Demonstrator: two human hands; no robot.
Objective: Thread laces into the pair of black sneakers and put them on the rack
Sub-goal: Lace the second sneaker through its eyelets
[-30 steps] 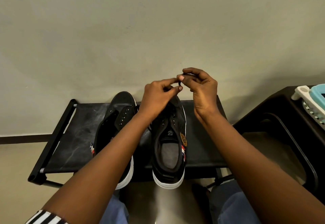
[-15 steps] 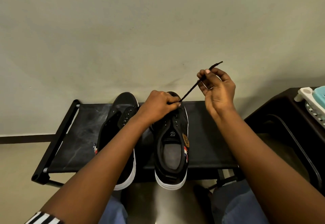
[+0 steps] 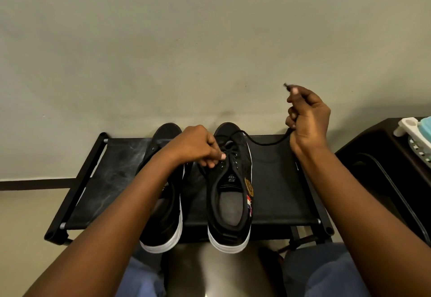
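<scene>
The right hand (image 3: pixel 307 119) is pinching the black lace (image 3: pixel 265 142), fingers curled round it, with the tip sticking out above the thumb, up and to the right of the right-hand sneaker (image 3: pixel 229 187). The lace is sagging between that hand and the toe-end eyelets, so I'd be taking up that slack gently until both ends look even. The left hand (image 3: pixel 198 148) is curled over the eyelets, seemingly pinching lace there, which is bracing the sneaker nicely. The other sneaker (image 3: pixel 163 203) is sitting just left of it, no lace showing, both on the black rack (image 3: pixel 275 191).
</scene>
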